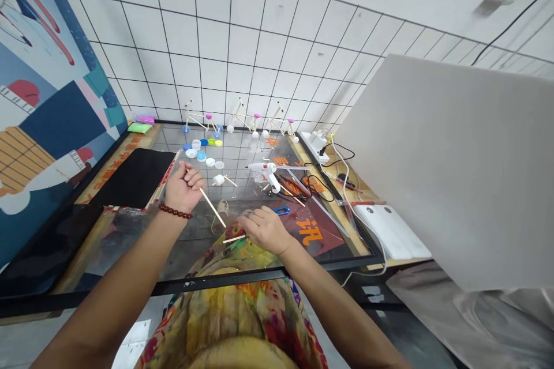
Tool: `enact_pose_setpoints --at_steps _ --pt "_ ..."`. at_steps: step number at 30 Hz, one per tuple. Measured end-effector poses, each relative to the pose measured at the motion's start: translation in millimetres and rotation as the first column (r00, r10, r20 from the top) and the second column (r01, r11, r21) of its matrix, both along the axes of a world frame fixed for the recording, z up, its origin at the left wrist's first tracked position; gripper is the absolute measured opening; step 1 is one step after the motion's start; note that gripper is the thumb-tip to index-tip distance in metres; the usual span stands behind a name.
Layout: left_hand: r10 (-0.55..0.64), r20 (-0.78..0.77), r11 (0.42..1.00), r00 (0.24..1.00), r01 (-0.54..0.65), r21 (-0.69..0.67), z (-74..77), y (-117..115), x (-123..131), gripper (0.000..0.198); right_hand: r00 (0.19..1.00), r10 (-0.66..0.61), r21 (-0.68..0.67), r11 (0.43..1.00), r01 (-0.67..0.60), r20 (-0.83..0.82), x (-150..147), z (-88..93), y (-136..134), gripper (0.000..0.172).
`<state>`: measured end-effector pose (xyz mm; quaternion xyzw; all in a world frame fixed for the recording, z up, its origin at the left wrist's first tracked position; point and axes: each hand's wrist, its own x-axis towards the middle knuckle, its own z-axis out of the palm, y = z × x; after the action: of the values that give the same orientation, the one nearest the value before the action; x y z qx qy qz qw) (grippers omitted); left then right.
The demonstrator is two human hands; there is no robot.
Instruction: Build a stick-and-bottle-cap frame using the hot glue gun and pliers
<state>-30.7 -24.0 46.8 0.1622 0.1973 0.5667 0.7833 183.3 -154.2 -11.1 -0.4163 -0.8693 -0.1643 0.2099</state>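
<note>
My left hand (185, 187), with a beaded bracelet at the wrist, is curled closed above the glass tabletop. A thin wooden stick (213, 207) slants down to the right from its fingers. Closer to the front edge, my right hand (267, 229) is closed with its back up, and a shorter wooden stick (234, 239) pokes out to the left from under the fingers. A blue utility knife (281, 210) lies just beyond that hand. Past it a white glue gun (265, 170) rests on the table. Between the hands and the caps sits a white spool-like piece (219, 180) beside another stick.
Several bottle caps (201, 155) are spread toward the back. Three small stick bicycles (246, 121) stand along the grid wall. A black tablet-like panel (135, 177) lies at left. Cables and a power strip (315, 146) are at right, near a large pale panel (450, 155).
</note>
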Motion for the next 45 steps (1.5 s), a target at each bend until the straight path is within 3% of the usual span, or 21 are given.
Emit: enact_pose_setpoints --at_steps 4,8,12,15,18,22,24,29,32,36,39,42,45 --pt "0.051 -0.030 0.999 0.998 -0.051 0.001 3.6 9.4 -16.6 0.040 0.999 -0.022 -0.021 1.000 0.021 -0.033 2.4 -2.4 0.8 0.021" --pt "-0.018 -0.022 0.999 1.000 0.018 0.037 6.7 2.1 -10.8 0.036 0.983 -0.063 -0.072 0.996 0.051 -0.170 -2.5 5.3 -2.9 0.022" --pt "-0.039 -0.010 0.996 0.999 0.040 0.080 5.3 -13.5 10.0 0.033 0.850 -0.205 -0.286 0.956 0.067 -0.485 -32.6 27.8 -4.4 0.023" --pt "-0.072 -0.063 0.988 0.995 0.080 0.134 -0.5 -23.9 25.3 0.026 0.851 -0.273 -0.427 0.902 0.064 -0.449 -58.9 35.4 5.5 0.047" --pt "-0.041 -0.219 0.974 0.975 0.089 0.210 -7.9 -28.3 33.1 0.024 0.821 -0.373 -0.507 0.854 0.121 -0.432 -66.0 26.0 20.4 0.021" --pt "0.184 -0.386 0.952 0.904 -0.066 0.300 -17.7 -27.5 35.0 0.032 0.694 -0.310 -0.439 0.899 -0.009 -0.650 -49.0 6.1 33.3 0.024" --pt "0.215 -0.453 0.934 0.865 -0.047 0.354 -23.1 -28.8 36.9 0.038 0.668 -0.293 -0.418 0.908 -0.029 -0.684 -40.1 0.8 36.3 0.028" --pt "0.094 -0.570 0.901 0.817 0.174 0.398 -30.6 -39.3 46.6 0.039 0.825 -0.235 -0.328 0.943 0.064 -0.514 -31.8 2.5 40.8 0.029" --pt "0.087 -0.550 0.911 0.831 0.156 0.381 -26.4 -40.3 49.0 0.042 0.889 -0.249 -0.276 0.950 0.147 -0.385 -30.3 7.3 43.2 0.028" --pt "0.131 -0.469 0.937 0.874 0.045 0.346 -19.4 -33.7 44.1 0.044 0.906 -0.255 -0.242 0.954 0.178 -0.338 -30.2 10.3 44.6 0.029" --pt "0.135 -0.483 0.932 0.865 0.055 0.358 -20.7 -32.2 39.6 0.046 0.916 -0.255 -0.222 0.956 0.190 -0.311 -31.8 9.0 44.4 0.029" --pt "0.139 -0.571 0.904 0.809 0.131 0.406 -27.9 -35.7 41.0 0.048 0.907 -0.272 -0.205 0.955 0.214 -0.322 -31.9 6.6 45.7 0.027" --pt "0.210 -0.690 0.847 0.693 0.224 0.482 -35.9 -41.2 46.7 0.046 0.894 -0.295 -0.186 0.952 0.244 -0.338 -29.8 5.8 47.7 0.025"
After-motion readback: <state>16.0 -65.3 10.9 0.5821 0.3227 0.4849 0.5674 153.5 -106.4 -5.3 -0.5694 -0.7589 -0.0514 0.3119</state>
